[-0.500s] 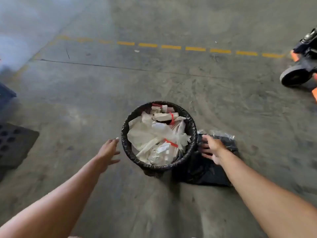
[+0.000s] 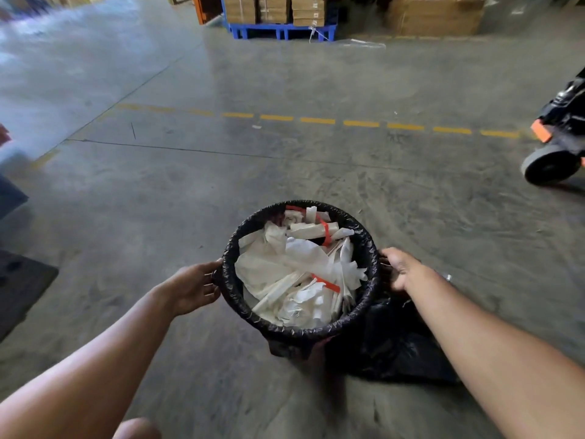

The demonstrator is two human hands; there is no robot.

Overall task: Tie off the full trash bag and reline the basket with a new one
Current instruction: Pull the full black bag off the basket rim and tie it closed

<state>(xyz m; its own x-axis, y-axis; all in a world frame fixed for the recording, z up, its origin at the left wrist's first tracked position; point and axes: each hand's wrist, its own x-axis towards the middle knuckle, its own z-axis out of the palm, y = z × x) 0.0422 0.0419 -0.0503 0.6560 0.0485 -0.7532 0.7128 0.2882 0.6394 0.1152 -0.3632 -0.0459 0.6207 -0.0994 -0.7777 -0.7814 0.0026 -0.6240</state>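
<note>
A round basket (image 2: 285,342) stands on the concrete floor, lined with a black trash bag (image 2: 229,282) whose edge is folded over the rim. White paper scraps (image 2: 285,267) with red strips fill it to the top. My left hand (image 2: 193,288) touches the bag's rim on the left side, fingers curled against it. My right hand (image 2: 399,268) is at the rim on the right side, fingers bent around the edge. A pack of black bags (image 2: 399,346) lies flat on the floor just right of the basket, under my right forearm.
A wheeled pallet truck (image 2: 552,153) stands at the right edge. A dark mat (image 2: 19,286) lies at the left. A dashed yellow line (image 2: 316,121) crosses the floor beyond the basket. Far back, cardboard boxes sit on a blue pallet (image 2: 278,30).
Both hands have moved in from beside the basket to its rim. My right hand left the bag pack. The camera view tilted up, showing the far pallets.
</note>
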